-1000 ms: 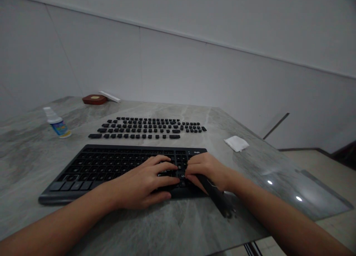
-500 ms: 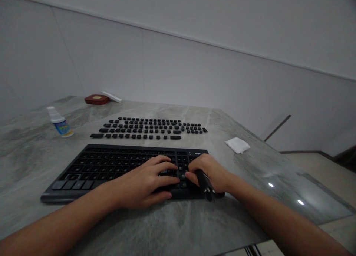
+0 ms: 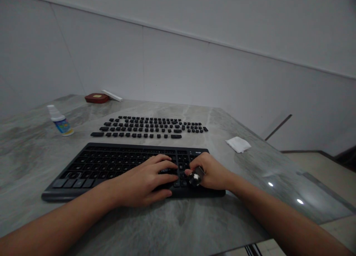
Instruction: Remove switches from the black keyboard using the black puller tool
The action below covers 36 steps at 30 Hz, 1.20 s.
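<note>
A black keyboard (image 3: 111, 163) lies on the table, most of its keycaps off so that the sockets show. A few caps remain along its front row at the left. My left hand (image 3: 147, 180) rests over its right-middle part with the fingers spread. Above the number-pad end, my right hand (image 3: 213, 172) is closed around a thick black tool (image 3: 197, 176). The tool's near end faces me and shows pale spots; its far end is hidden by the hand, so its kind is unclear. Beyond the keyboard, loose black keycaps (image 3: 139, 129) lie in rows.
A white spray bottle (image 3: 61, 122) with a blue label stands at the left. Further back are a dark red case (image 3: 96, 98) and a white flat box (image 3: 111, 95) near the wall. A folded white tissue (image 3: 238, 144) lies at the right, near the table edge.
The black tool has tipped upward in my right hand, so its near end now points more toward me and sits further left. My left hand stays in place on the keyboard.
</note>
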Available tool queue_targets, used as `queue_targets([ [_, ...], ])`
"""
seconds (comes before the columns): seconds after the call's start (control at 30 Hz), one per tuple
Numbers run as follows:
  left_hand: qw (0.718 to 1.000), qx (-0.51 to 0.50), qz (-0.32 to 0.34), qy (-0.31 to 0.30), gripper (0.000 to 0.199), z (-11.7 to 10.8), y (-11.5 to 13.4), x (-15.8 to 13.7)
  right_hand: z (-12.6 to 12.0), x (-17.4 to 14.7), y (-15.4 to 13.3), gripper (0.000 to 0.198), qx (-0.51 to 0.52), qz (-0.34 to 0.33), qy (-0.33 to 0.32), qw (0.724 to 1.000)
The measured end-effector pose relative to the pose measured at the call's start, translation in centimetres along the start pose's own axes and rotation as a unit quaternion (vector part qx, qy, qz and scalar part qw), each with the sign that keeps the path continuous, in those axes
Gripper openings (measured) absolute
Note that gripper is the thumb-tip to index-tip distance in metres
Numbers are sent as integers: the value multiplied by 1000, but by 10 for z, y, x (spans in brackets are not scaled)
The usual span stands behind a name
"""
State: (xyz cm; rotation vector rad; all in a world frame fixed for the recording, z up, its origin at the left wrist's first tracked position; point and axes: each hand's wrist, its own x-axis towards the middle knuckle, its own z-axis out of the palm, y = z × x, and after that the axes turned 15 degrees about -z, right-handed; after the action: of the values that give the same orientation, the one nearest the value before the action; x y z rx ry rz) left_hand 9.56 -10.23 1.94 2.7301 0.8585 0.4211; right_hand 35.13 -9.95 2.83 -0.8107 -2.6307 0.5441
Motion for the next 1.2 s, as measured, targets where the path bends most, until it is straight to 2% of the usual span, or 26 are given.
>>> queue_targets([
  [0.13,1000,-3,5,8,34,-1,1,0,-1,1,1,35,-16,-69,-4,997],
  [0.2,1000,-5,5,11,34,-1,1,0,-1,1,3,35,-4,-72,-6,997],
  [0.3,1000,-1,3,9,36,0,0,0,-1,3,4,36,57,-4,-1,998],
  [0.47,1000,-11,1,15,38,0,0,-1,-3,6,3,33,147,125,13,981],
  [0.53,1000,-12,-4,9,42,0,1,-1,1,7,3,32,151,161,46,974],
  [0.6,1000,3,-18,-11,51,0,2,-2,8,8,4,34,152,185,110,965],
  [0.67,998,27,-39,-41,62,2,4,-1,15,9,3,35,152,200,170,953],
  [0.73,995,46,-55,-66,66,4,6,-1,21,10,1,36,157,207,201,944],
  [0.9,992,56,-66,-93,68,5,7,-2,24,11,-4,41,195,187,211,939],
  [1.2,989,44,-95,-101,71,6,14,11,25,15,-4,38,175,221,223,933],
])
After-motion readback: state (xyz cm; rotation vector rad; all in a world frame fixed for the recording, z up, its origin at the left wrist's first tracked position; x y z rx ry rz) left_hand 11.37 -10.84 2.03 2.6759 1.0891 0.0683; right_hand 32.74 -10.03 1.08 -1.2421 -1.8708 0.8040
